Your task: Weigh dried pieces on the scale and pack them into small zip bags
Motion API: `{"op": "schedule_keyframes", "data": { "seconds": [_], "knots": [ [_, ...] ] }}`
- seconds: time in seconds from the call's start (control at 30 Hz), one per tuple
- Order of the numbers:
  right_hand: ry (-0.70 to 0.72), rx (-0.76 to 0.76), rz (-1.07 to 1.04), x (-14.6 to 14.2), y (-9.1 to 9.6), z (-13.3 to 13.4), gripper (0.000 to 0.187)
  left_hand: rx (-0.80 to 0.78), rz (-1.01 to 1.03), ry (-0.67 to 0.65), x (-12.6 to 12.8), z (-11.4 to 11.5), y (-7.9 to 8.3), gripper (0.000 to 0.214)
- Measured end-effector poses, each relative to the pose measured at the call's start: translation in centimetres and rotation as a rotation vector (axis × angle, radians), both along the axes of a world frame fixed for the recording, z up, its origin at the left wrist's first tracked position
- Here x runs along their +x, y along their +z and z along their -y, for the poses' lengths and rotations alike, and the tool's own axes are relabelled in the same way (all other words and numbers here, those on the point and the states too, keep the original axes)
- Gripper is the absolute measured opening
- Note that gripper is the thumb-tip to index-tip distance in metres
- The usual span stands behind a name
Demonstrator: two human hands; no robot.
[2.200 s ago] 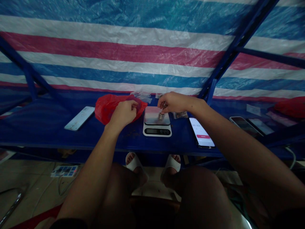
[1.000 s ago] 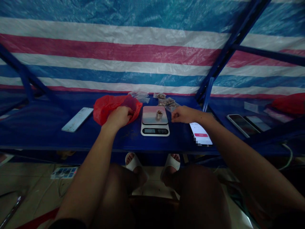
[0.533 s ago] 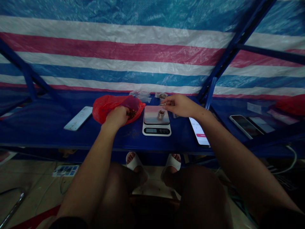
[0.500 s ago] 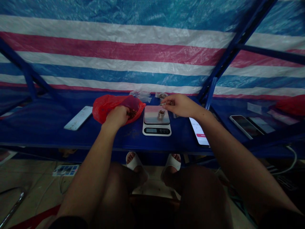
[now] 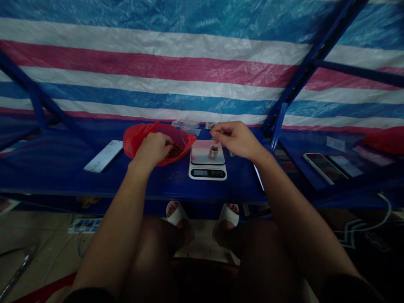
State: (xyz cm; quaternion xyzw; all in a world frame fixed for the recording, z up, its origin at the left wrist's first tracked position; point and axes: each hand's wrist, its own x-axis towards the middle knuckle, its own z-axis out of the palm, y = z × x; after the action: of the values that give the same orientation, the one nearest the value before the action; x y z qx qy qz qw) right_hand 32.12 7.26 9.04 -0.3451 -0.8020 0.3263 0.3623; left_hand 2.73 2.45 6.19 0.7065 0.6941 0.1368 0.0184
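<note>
A red plastic bag lies open on the blue table, with small dark brown bits inside. Over its opening, my left hand has its fingers curled down at the bits; what they hold is hidden. To the right stands a white digital scale with a lit display. On the scale's plate sits a small metal cup filled with brown bits. My right hand hovers just above and behind the cup, fingertips pinched together. Anything between them is too small to make out.
A pale phone lies left of the bag. Clear plastic bags are behind the scale. Under my right forearm a lit phone shows partly. Further right are another phone and a red bag. Blue metal posts rise nearby.
My left hand has shifted slightly left and up, showing more of the brown bits. My right hand has moved slightly left, and its forearm covers more of the lit phone.
</note>
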Motion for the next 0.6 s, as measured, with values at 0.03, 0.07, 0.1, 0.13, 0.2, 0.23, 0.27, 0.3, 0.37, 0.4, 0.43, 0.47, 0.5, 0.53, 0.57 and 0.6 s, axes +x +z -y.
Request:
{"op": "schedule_keyframes", "data": {
  "seconds": [0.03,0.07,0.1,0.13,0.2,0.23,0.27,0.3,0.37,0.4,0.43,0.47,0.5,0.53,0.57,0.6],
  "knots": [
    [-0.016,-0.002,-0.023,0.1,-0.3,-0.1,0.027,-0.009,-0.006,-0.004,0.1,-0.1,0.1,0.032],
    [-0.030,-0.008,-0.040,0.3,-0.7,-0.1,0.027,-0.030,-0.008,-0.016,0.3,-0.2,0.2,0.032],
    [-0.043,-0.017,-0.052,0.4,-1.1,-0.2,0.027,-0.058,-0.008,-0.032,0.4,-0.3,0.2,0.032],
    [-0.056,-0.029,-0.057,0.5,-1.5,-0.2,0.026,-0.087,-0.005,-0.049,0.5,-0.4,0.2,0.033],
    [-0.083,-0.051,-0.055,0.7,-2.3,-0.2,0.025,-0.119,0.004,-0.069,0.5,-0.6,0.3,0.033],
    [-0.096,-0.056,-0.052,0.8,-2.6,-0.2,0.024,-0.116,0.012,-0.068,0.4,-0.6,0.4,0.033],
    [-0.109,-0.057,-0.052,0.9,-2.9,-0.2,0.023,-0.103,0.024,-0.063,0.3,-0.5,0.7,0.032],
    [-0.121,-0.055,-0.053,1.0,-3.1,-0.2,0.023,-0.086,0.036,-0.057,0.2,-0.5,1.0,0.031],
    [-0.140,-0.047,-0.053,1.3,-3.2,-0.3,0.022,-0.051,0.051,-0.066,0.2,-0.3,1.9,0.029],
    [-0.148,-0.043,-0.054,1.4,-3.2,-0.4,0.022,-0.041,0.050,-0.080,0.4,-0.2,2.5,0.028],
    [-0.158,-0.039,-0.058,1.4,-3.2,-0.5,0.021,-0.031,0.046,-0.099,0.6,-0.2,3.1,0.027],
    [-0.169,-0.034,-0.065,1.5,-3.2,-0.6,0.021,-0.022,0.048,-0.122,1.1,-0.2,3.7,0.027],
    [-0.179,-0.029,-0.074,1.5,-3.2,-0.7,0.021,-0.013,0.058,-0.148,1.7,-0.2,4.2,0.027],
    [-0.190,-0.025,-0.085,1.5,-3.2,-0.9,0.021,-0.003,0.075,-0.177,2.4,-0.3,4.7,0.027],
    [-0.200,-0.023,-0.096,1.5,-3.3,-1.1,0.021,0.007,0.098,-0.212,3.3,-0.5,5.1,0.028],
    [-0.211,-0.019,-0.105,1.5,-3.4,-1.2,0.022,0.014,0.122,-0.256,4.3,-0.7,5.4,0.028]
  ]
}}
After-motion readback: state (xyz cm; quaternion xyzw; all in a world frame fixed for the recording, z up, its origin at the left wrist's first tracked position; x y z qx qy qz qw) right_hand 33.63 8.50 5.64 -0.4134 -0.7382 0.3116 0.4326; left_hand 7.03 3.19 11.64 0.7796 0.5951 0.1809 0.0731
